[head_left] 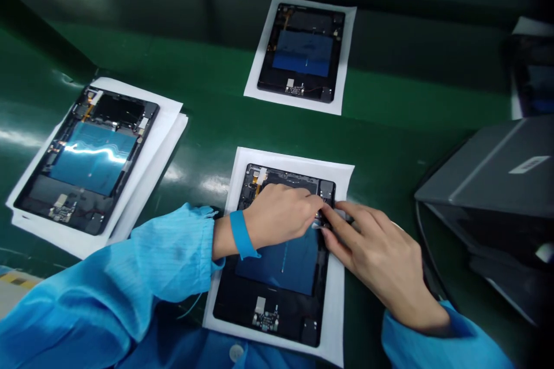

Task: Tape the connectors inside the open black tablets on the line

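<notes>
An opened tablet (pixel 277 314) lies before me on a white paper sheet (pixel 331 351), its inside facing up, with a blue battery panel (pixel 277 265) in the middle. My left hand (pixel 281 213), a blue band round its wrist, reaches across the upper part with fingers curled closed; what they hold is hidden. From the right, my right hand (pixel 376 248) brings thumb and forefinger together at the tablet's right edge, meeting the left fingertips. A small pale piece shows between the two hands at that edge, too small to name. Both hands cover the parts beneath them.
A second opened tablet (pixel 93 155) rests on stacked paper at the left. Another opened tablet (pixel 303 52) lies on paper at the back. At the right stand a grey box-like object (pixel 489 167) and a dark cable (pixel 426 242). The table (pixel 208 144) is green and glossy.
</notes>
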`<state>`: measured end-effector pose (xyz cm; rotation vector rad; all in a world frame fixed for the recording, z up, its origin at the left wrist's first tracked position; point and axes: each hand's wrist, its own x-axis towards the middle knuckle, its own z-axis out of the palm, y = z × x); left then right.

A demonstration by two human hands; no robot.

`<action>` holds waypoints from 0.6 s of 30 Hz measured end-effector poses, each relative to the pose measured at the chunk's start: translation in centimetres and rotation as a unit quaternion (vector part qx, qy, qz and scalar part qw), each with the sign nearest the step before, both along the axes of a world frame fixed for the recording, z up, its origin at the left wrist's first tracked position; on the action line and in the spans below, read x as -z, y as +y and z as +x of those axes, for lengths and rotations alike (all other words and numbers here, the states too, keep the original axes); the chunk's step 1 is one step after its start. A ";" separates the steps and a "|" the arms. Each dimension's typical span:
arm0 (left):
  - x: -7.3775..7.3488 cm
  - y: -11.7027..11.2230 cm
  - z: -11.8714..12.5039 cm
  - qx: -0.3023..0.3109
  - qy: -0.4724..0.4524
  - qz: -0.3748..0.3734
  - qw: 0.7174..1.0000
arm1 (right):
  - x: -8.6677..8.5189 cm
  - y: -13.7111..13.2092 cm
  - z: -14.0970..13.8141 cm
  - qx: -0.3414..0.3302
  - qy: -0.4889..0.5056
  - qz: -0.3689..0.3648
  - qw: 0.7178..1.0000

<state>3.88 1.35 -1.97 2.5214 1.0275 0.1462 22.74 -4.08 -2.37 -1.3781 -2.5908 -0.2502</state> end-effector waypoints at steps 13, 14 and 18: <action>0.2 0.3 -0.3 0.001 -0.010 0.010 1.000 | 0.5 0.2 0.6 0.005 0.144 -0.016 0.989; 0.3 0.4 -0.3 0.000 -0.011 0.011 1.000 | 0.5 0.3 0.6 0.015 0.169 -0.009 0.985; 0.5 0.5 -0.3 -0.001 -0.011 0.016 1.000 | 0.4 0.8 -0.2 0.080 0.147 0.041 0.985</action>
